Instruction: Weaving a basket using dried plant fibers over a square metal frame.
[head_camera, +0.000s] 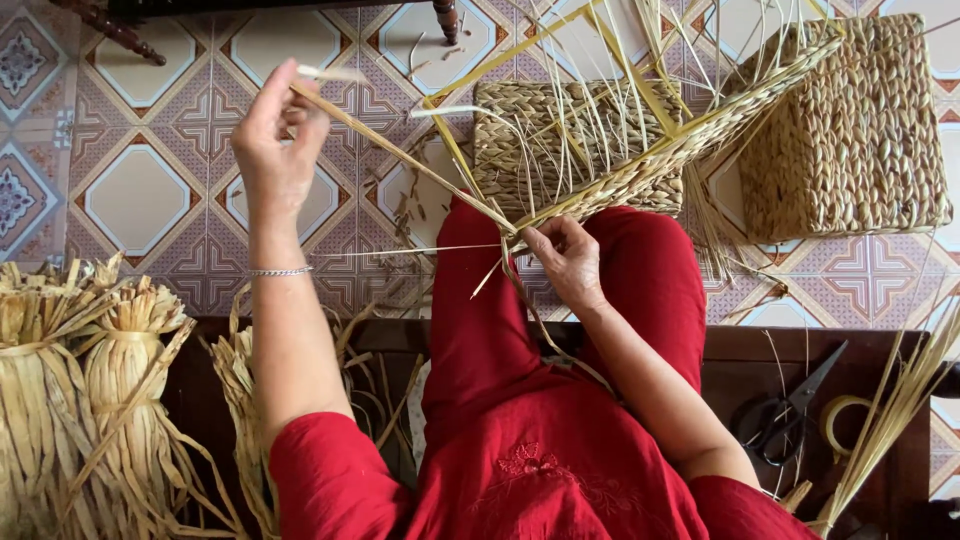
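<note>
Pinching straw strand (400, 155) between left fingers (290, 110).

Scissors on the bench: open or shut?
Shut: the scissors lie with blades together in one point, handles side by side.

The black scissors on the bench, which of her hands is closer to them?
Right. The right hand pinches straw on the lap, up-left of the black scissors; the left hand is raised far across, pulling a straw strand.
</note>
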